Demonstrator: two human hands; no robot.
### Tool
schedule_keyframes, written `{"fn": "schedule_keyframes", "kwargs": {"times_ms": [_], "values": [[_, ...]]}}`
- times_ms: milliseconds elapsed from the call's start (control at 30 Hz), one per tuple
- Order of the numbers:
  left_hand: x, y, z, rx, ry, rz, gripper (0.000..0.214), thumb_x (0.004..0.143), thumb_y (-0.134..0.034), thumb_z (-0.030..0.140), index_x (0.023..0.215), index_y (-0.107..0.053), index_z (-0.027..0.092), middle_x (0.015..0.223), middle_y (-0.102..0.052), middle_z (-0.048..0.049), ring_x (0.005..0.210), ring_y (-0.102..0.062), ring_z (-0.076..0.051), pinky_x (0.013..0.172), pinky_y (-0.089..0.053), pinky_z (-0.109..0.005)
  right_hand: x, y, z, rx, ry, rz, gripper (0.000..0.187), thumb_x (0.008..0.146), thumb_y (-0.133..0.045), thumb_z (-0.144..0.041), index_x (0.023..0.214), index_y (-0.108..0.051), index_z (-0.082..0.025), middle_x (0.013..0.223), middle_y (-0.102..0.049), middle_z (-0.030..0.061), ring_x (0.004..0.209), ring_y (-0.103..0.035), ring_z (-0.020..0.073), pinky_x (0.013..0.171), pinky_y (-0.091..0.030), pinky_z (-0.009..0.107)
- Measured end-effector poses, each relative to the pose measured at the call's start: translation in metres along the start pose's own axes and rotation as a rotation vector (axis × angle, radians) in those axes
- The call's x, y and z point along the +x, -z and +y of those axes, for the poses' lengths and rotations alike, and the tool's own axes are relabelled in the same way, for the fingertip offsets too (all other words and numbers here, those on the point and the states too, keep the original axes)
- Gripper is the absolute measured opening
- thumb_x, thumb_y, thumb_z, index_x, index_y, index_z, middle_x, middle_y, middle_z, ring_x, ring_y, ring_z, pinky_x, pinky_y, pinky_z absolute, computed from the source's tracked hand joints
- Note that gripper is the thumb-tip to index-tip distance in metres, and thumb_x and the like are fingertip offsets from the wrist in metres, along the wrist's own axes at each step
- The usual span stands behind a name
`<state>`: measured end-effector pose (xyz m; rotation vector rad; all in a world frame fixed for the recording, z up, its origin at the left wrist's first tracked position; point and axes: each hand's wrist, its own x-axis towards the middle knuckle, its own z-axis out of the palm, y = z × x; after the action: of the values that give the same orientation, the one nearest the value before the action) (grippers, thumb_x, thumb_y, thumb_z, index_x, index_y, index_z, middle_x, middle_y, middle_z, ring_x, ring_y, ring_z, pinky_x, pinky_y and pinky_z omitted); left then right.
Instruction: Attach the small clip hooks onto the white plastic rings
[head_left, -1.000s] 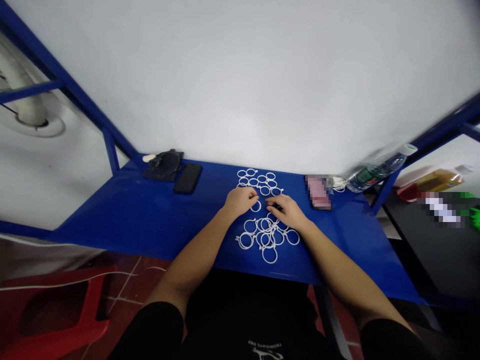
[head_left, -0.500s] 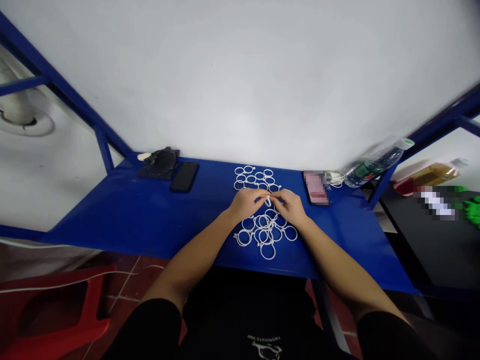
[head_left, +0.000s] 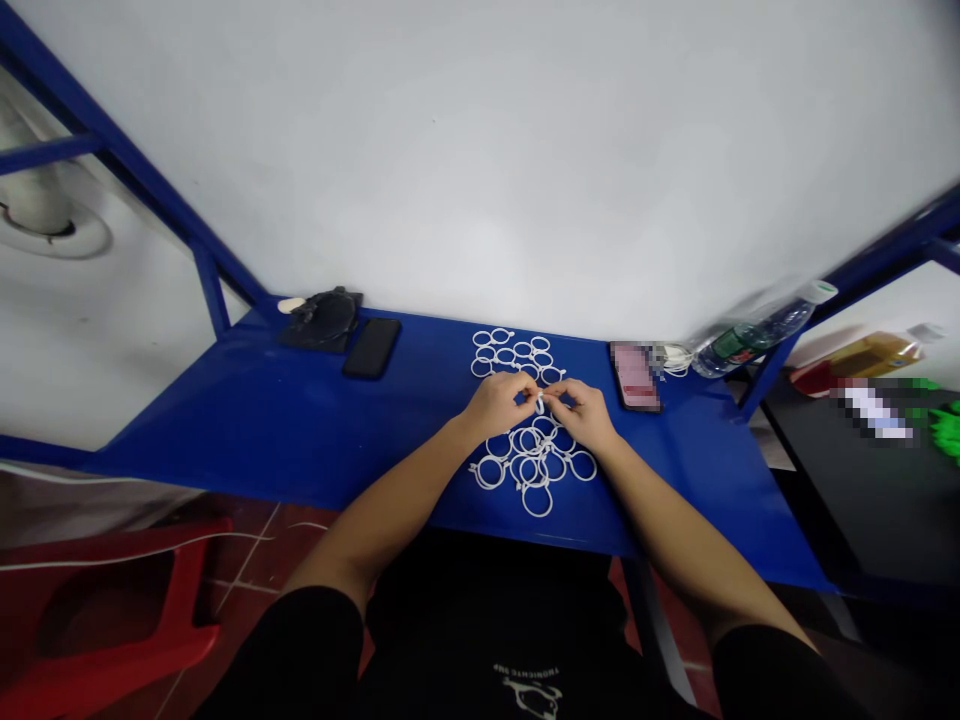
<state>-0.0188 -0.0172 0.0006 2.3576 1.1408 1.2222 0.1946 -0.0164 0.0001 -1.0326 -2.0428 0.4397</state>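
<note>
Over the middle of a blue table [head_left: 255, 420], my left hand [head_left: 498, 403] and my right hand [head_left: 585, 412] meet fingertip to fingertip. Both pinch one small white plastic ring [head_left: 538, 403] between them. Just in front of my hands lies a loose heap of several white rings [head_left: 534, 462]. Behind my hands, toward the wall, several more white rings [head_left: 516, 356] lie spread out in rows.
A black phone [head_left: 372, 347] and a dark pouch [head_left: 322, 316] lie at the back left. A phone with a pink case [head_left: 636, 375], a coiled white cable and a lying plastic bottle [head_left: 757, 330] are at the back right. A red stool [head_left: 105, 620] stands on the floor to the left.
One second ago my hands were apart and low on the table among the rings. They have come together and lifted one ring between their fingertips.
</note>
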Motion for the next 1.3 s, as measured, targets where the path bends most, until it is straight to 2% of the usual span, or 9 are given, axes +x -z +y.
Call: {"fn": "schedule_keyframes", "kwargs": {"times_ms": [133,267,433,633,867,1067,1167,1300], "values": [[0.000,-0.002,-0.005,-0.019,-0.027,-0.015,0.008,0.086,-0.069,0.014,0.085,-0.064,0.021,0.086,-0.077,0.0000,0.080,-0.073,-0.016,0.079,-0.056,-0.029,-0.001,-0.003,0.005,0.048,-0.035,-0.015,0.018,0.098,-0.067,-0.040,0.091,-0.073,-0.024,0.085,-0.077,0.0037,0.080,-0.072,0.0211,0.079,-0.056,0.035],[0.001,-0.003,-0.005,-0.049,-0.040,0.021,0.009,0.086,-0.070,0.013,0.085,-0.065,0.020,0.084,-0.077,0.0005,0.077,-0.073,-0.014,0.075,-0.055,-0.027,0.000,-0.005,0.008,0.113,-0.042,-0.008,0.021,0.097,-0.070,-0.043,0.090,-0.072,-0.024,0.083,-0.076,0.0027,0.077,-0.071,0.0196,0.075,-0.055,0.033],[0.006,0.013,-0.010,0.037,-0.057,0.031,0.005,0.092,-0.068,0.017,0.096,-0.070,0.020,0.089,-0.078,-0.0011,0.082,-0.073,-0.016,0.081,-0.054,-0.031,0.004,-0.006,0.009,0.046,-0.003,0.016,0.021,0.097,-0.071,-0.046,0.096,-0.072,-0.024,0.084,-0.077,0.0031,0.078,-0.071,0.0208,0.081,-0.055,0.037],[0.009,0.030,-0.027,0.293,0.000,-0.097,0.015,0.092,-0.064,0.010,0.099,-0.074,0.020,0.095,-0.079,-0.0036,0.088,-0.071,-0.021,0.083,-0.051,-0.036,0.004,-0.002,0.012,-0.055,0.139,-0.119,0.015,0.098,-0.071,-0.039,0.100,-0.073,-0.024,0.094,-0.079,0.0052,0.088,-0.073,0.0237,0.087,-0.051,0.041],[0.005,0.022,-0.024,0.253,0.009,-0.213,0.017,0.093,-0.071,0.021,0.110,-0.073,0.020,0.112,-0.077,-0.0057,0.105,-0.068,-0.023,0.096,-0.050,-0.039,0.007,0.000,0.010,-0.088,0.178,-0.316,0.019,0.096,-0.072,-0.037,0.111,-0.075,-0.025,0.100,-0.079,0.0056,0.091,-0.070,0.0240,0.088,-0.051,0.042],[0.004,0.016,-0.024,0.298,0.074,-0.376,0.015,0.094,-0.071,0.025,0.108,-0.075,0.023,0.109,-0.076,-0.0051,0.106,-0.067,-0.024,0.096,-0.050,-0.040,0.007,0.002,0.009,-0.073,0.181,-0.341,0.018,0.097,-0.071,-0.036,0.111,-0.075,-0.025,0.105,-0.078,0.0062,0.094,-0.070,0.0245,0.089,-0.051,0.043],[0.004,0.018,-0.027,0.345,0.116,-0.368,0.015,0.094,-0.070,0.026,0.108,-0.076,0.023,0.107,-0.076,-0.0053,0.105,-0.067,-0.025,0.095,-0.050,-0.040,0.007,0.004,0.010,-0.069,0.186,-0.346,0.017,0.097,-0.070,-0.033,0.111,-0.075,-0.025,0.106,-0.078,0.0073,0.096,-0.070,0.0252,0.091,-0.052,0.044],[0.006,0.022,-0.030,0.388,0.207,-0.300,0.021,0.094,-0.071,0.025,0.114,-0.076,0.022,0.112,-0.075,-0.0075,0.105,-0.068,-0.025,0.093,-0.052,-0.038,0.008,0.008,0.014,-0.075,0.187,-0.288,0.019,0.096,-0.065,-0.024,0.112,-0.074,-0.024,0.112,-0.077,0.0088,0.102,-0.069,0.0268,0.094,-0.052,0.046]]}}
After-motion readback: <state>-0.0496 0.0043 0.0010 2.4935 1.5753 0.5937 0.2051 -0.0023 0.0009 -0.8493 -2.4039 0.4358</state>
